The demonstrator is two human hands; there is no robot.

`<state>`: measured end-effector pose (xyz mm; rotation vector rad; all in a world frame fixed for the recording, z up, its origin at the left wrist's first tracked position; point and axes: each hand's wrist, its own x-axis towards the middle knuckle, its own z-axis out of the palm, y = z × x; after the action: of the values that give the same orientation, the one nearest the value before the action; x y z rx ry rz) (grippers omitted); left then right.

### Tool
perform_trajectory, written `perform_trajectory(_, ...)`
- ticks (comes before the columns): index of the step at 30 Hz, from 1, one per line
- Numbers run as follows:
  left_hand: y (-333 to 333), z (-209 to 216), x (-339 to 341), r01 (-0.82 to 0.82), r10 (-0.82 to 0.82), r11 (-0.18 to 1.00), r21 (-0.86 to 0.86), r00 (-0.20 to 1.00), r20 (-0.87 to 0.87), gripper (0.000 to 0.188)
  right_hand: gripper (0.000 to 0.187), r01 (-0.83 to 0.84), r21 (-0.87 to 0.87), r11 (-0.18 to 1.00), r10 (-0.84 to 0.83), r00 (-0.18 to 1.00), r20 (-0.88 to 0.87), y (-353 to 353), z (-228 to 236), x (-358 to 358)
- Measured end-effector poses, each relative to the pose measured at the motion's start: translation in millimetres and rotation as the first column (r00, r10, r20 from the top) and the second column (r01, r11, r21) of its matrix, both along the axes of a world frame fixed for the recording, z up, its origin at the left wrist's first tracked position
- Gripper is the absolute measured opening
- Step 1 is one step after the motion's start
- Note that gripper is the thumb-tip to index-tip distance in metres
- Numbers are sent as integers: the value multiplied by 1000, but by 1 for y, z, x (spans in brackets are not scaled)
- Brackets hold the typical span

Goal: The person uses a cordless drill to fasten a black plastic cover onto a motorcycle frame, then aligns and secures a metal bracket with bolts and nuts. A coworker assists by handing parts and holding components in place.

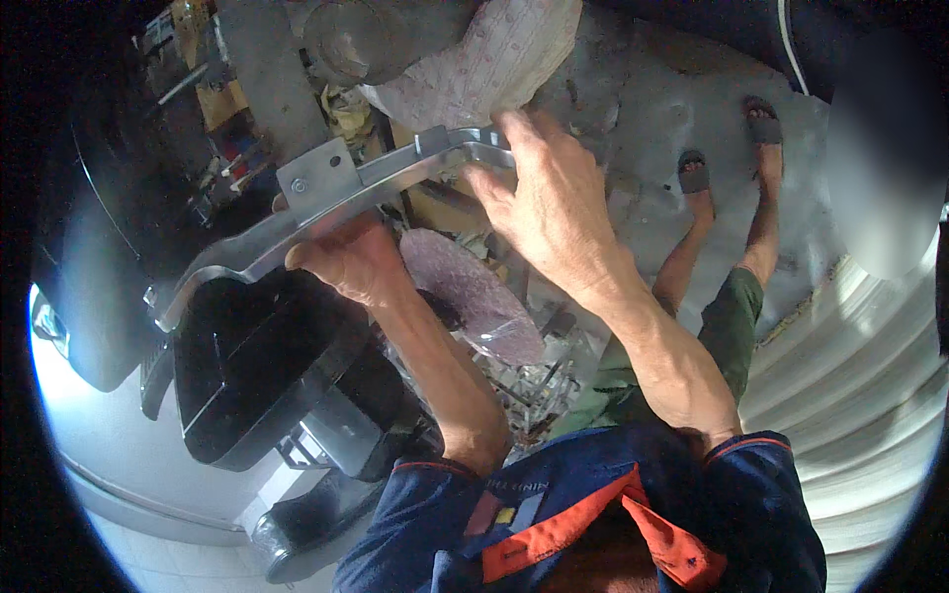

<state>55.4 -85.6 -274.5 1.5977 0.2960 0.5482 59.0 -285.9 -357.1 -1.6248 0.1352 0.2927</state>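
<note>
The left hand (346,259) sits under the grey metal bracket (326,203), so its fingertips are hidden — can't tell the grip. The purple disc (470,292) is half behind the forearm, and the mesh below it is a blur.

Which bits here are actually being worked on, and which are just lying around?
In hand:
- bent grey metal bracket, gripped by the left hand and the right hand
- black glossy cover directly beneath it

Lying about:
- round purplish disc
- dotted pale cloth
- corrugated metal sheet
</note>
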Motion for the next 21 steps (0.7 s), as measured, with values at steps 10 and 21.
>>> perform_trajectory(10,-13,6,7,61,-63,997,-37,997,-38,85,31,151,302,941,-150,988,-25,13,-20,-10)
perform_trajectory(21,-17,8,11,19,-21,996,-91,999,-26,91,29,207,361,910,-235,971,35,19,-31,-4)
